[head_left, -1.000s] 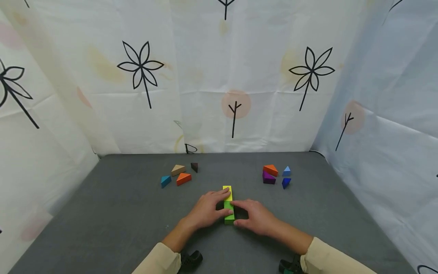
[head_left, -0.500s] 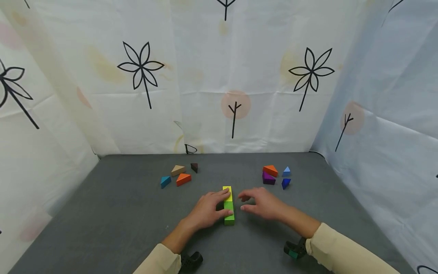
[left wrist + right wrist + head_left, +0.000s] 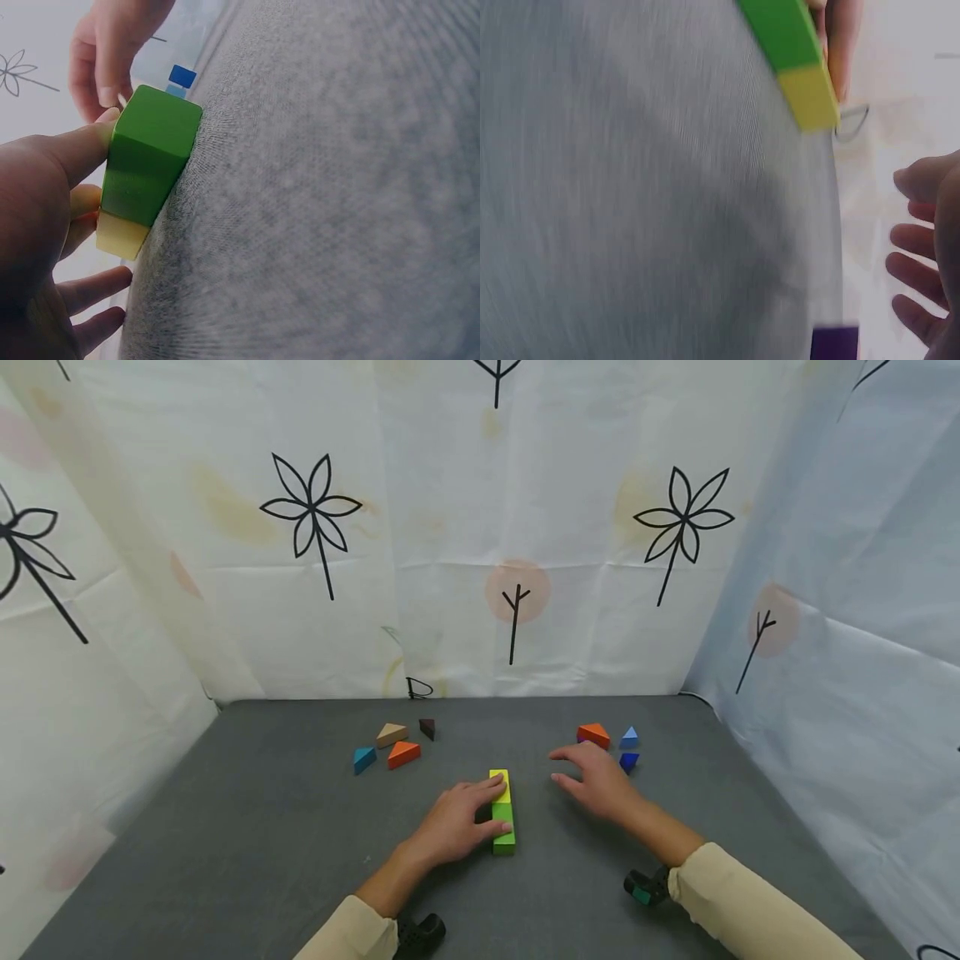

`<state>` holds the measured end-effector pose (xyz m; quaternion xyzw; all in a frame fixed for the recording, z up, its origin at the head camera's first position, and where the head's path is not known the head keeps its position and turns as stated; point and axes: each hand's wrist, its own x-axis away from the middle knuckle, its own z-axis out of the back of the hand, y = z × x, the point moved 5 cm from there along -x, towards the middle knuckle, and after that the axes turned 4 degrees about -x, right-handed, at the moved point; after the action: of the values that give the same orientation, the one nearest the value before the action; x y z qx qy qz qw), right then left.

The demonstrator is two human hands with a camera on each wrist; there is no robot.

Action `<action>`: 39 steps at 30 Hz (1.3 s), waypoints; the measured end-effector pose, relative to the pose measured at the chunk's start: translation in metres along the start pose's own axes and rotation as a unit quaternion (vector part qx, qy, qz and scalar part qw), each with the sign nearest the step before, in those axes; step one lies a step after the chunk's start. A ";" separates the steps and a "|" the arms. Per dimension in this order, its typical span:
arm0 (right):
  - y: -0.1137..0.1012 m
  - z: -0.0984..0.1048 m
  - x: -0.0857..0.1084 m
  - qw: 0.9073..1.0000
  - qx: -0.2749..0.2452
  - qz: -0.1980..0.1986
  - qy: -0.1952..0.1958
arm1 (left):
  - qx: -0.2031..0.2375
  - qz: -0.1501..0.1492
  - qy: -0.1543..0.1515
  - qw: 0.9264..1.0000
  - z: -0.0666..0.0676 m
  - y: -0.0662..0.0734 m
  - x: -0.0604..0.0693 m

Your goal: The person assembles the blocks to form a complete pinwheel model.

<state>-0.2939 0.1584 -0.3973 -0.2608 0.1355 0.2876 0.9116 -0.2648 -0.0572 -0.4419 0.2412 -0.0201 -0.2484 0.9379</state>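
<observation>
A yellow block (image 3: pixel 496 774) and a green block (image 3: pixel 503 842) lie end to end in a row at the middle of the grey table. My left hand (image 3: pixel 454 823) rests on this row, its fingers over the yellow block and its thumb on the green block. To the right, my right hand (image 3: pixel 600 779) hovers over the table with fingers apart and nothing in them. It largely hides a purple triangular block (image 3: pixel 835 343) in the head view. Near it are an orange triangular block (image 3: pixel 593 734), a dark blue one (image 3: pixel 629 761) and a light blue one (image 3: pixel 629 738).
At the back left lie a tan triangular block (image 3: pixel 392 734), an orange one (image 3: pixel 403 753), a teal one (image 3: pixel 364 759) and a dark brown one (image 3: pixel 427 728). Patterned white cloth (image 3: pixel 450 527) stands behind the grey table (image 3: pixel 262 827) and along its sides.
My right hand has left the green block and moved right and away from me, towards the right-hand blocks, now covering most of the purple one. My left hand has stayed on the row.
</observation>
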 end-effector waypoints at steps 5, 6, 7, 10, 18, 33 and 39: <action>0.022 0.010 0.001 0.998 0.067 0.006 0.018 | 0.000 0.001 -0.004 1.000 0.000 0.000 0.000; 0.027 0.012 0.002 0.997 0.071 0.007 0.020 | 0.001 0.000 -0.005 1.000 -0.001 0.000 0.000; 0.031 0.014 0.002 0.997 0.077 0.007 0.021 | 0.003 0.000 -0.006 1.000 -0.001 0.000 0.000; 0.042 0.019 0.004 0.996 0.090 0.006 0.022 | 0.006 -0.002 -0.007 1.000 -0.001 -0.002 0.000; 0.071 0.030 0.009 0.991 0.132 -0.018 -0.008 | 0.008 -0.007 -0.006 1.000 -0.002 -0.004 0.000; 0.106 0.041 0.018 0.979 0.173 -0.086 -0.065 | 0.007 -0.008 -0.008 1.000 -0.003 -0.003 0.001; 0.111 0.044 0.018 0.977 0.172 -0.099 -0.076 | 0.005 -0.003 -0.011 1.000 -0.003 -0.003 0.000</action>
<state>-0.3410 0.2679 -0.4124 -0.0899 0.0863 0.1870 0.9744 -0.2654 -0.0583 -0.4454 0.2432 -0.0313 -0.2539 0.9356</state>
